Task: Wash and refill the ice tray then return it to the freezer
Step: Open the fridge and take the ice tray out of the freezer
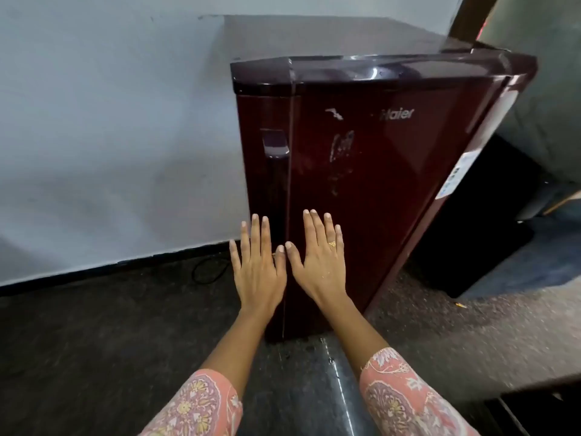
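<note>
A dark maroon single-door fridge (371, 171) stands against a pale wall, its door closed. A recessed handle (275, 143) sits near the door's upper left edge. My left hand (256, 265) and my right hand (317, 262) are both held out flat, fingers straight and spread, side by side in front of the lower part of the door, thumbs almost touching. Neither hand holds anything. The right hand wears a ring. No ice tray is in view.
The pale wall (110, 136) runs along the left with a black skirting and a black cable (207, 272) on the dark floor. A black object (478, 234) stands to the right of the fridge. A speckled counter edge (503, 335) lies at lower right.
</note>
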